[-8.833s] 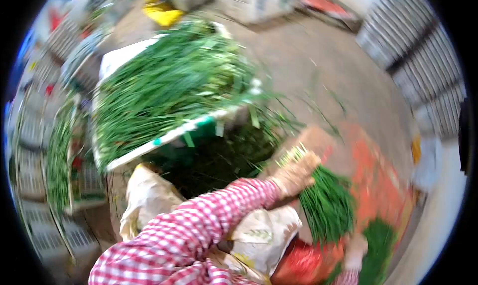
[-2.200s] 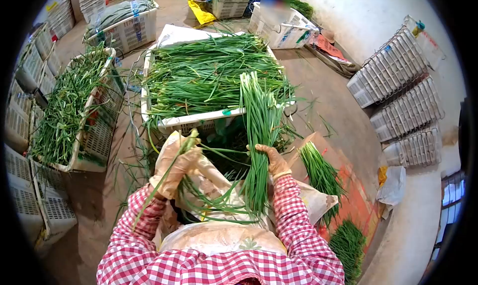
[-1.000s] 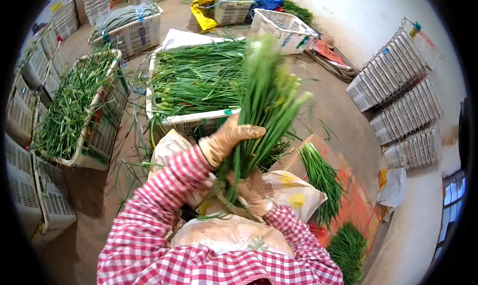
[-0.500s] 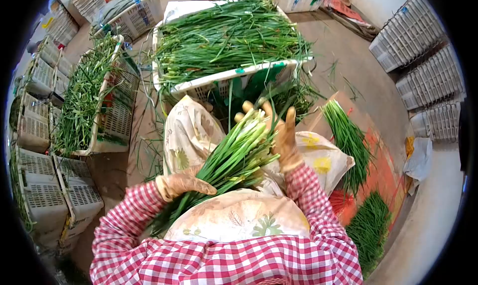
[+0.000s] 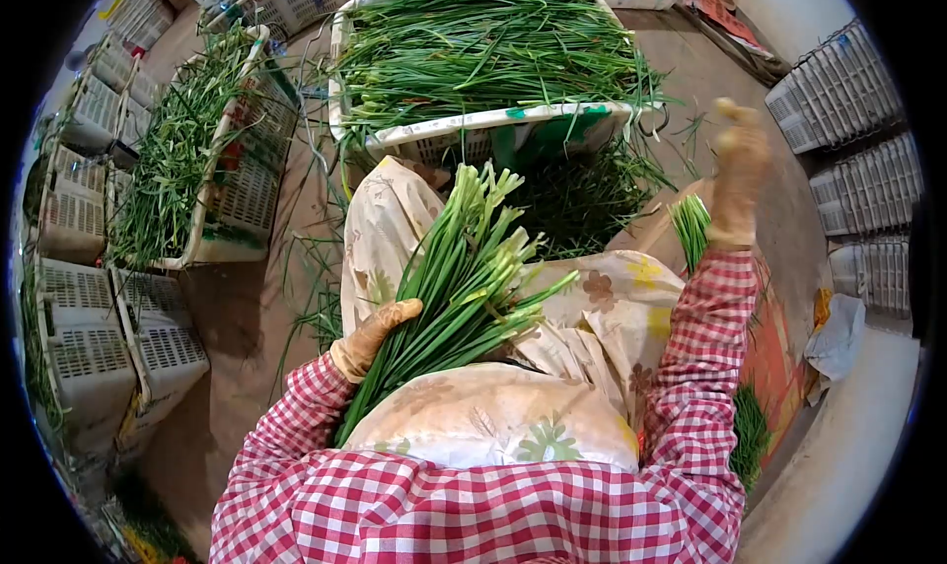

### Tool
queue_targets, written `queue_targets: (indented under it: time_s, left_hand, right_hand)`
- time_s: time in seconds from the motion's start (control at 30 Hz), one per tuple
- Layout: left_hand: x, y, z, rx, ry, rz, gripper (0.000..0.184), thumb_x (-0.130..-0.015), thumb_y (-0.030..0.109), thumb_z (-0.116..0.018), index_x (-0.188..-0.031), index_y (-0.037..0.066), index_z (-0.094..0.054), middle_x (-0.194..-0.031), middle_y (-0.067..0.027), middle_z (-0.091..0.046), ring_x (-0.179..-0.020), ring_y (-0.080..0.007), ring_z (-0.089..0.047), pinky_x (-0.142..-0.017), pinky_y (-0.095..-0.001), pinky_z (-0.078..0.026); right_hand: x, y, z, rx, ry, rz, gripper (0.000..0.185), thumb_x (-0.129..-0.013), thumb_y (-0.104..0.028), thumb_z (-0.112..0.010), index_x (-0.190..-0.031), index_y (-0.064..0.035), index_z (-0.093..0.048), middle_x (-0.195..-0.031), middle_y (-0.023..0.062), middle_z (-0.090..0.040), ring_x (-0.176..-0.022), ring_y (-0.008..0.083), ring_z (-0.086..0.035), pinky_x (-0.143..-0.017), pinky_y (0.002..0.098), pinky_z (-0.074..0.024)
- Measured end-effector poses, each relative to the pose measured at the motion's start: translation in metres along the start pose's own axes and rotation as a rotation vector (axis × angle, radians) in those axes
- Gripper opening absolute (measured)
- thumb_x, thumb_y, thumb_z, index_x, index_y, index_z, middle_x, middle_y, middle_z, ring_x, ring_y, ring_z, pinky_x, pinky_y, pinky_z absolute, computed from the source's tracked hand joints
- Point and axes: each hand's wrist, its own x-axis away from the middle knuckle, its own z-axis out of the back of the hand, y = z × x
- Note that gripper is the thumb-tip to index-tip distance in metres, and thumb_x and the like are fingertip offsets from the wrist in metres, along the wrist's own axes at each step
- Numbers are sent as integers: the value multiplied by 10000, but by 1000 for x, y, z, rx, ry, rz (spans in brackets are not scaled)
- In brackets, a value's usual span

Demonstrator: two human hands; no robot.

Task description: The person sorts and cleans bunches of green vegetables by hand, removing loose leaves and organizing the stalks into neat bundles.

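My left hand (image 5: 377, 337), in a tan glove, is wrapped round a bunch of chives (image 5: 449, 293) over my lap. The pale cut ends fan out up and to the right, and the green leaves run down beside my apron (image 5: 473, 406). Out to the right, my gloved right hand (image 5: 740, 175) is raised, smeared by motion; its fingers do not show clearly. Just left of its wrist lies a neat bundle of chives (image 5: 692, 231), partly hidden by my sleeve.
A white crate (image 5: 483, 125) heaped with long chives stands in front of me. Loose greens fill another crate (image 5: 202, 204) at left. Stacked crates (image 5: 838, 86) line the right wall. More chives (image 5: 750, 436) lie at lower right. A white bag (image 5: 836, 337) hangs near the wall.
My right hand has left the cut ends of the bunch and swung up to the right. My left hand keeps its hold on the chives. The view has shifted somewhat.
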Motion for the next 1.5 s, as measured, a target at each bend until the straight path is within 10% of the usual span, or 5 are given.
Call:
queue_targets:
  time_s: [0.13, 0.33, 0.77, 0.93, 1.5]
  left_hand:
    - [-7, 0, -9, -358, 217, -39, 539, -856, 572, -576, -989, 50, -578, -891, 29, -499, -805, -102, -450, -789, -243, -417]
    - [6, 63, -82, -645, -201, -45, 850, -796, 309, -745, -1441, 13, -277, -1436, -136, -376, -1305, -228, -358, -1058, -352, -314]
    - [-3, 16, -30, 202, 116, 75, 438, -891, 333, -609, -1192, 18, -567, -1084, -101, -655, -918, -174, -660, -806, -300, -557]
    - [4, 29, -45, -21, 54, 20, 517, -914, 361, -589, -1299, 30, -491, -1194, -60, -598, -1015, -137, -601, -878, -276, -502]
    - [7, 23, -47, -122, 157, 64, 534, -895, 406, -601, -1271, 35, -520, -1101, -30, -617, -913, -102, -599, -799, -240, -500]
  right_hand:
    - [83, -104, -113, 257, -425, -487, 465, -804, -328, -741, -1130, -18, -622, -1104, 102, -654, -991, 153, -621, -813, 236, -502]
    - [144, -119, -173, 341, -672, -149, 610, -688, -364, -809, -1161, -55, -578, -958, 107, -654, -831, 224, -636, -766, 344, -504]
    - [81, -91, -102, -270, -299, -582, 183, -896, -230, -639, -937, -52, -635, -735, 24, -646, -555, 61, -532, -496, 181, -421]
    - [55, -120, -85, 927, -247, -471, 274, -878, -311, -667, -917, -41, -673, -753, 39, -678, -631, 90, -605, -501, 270, -442]
    - [84, -127, -126, -51, -289, -444, 233, -887, -275, -652, -856, -45, -668, -668, 1, -615, -499, 31, -500, -431, 193, -383]
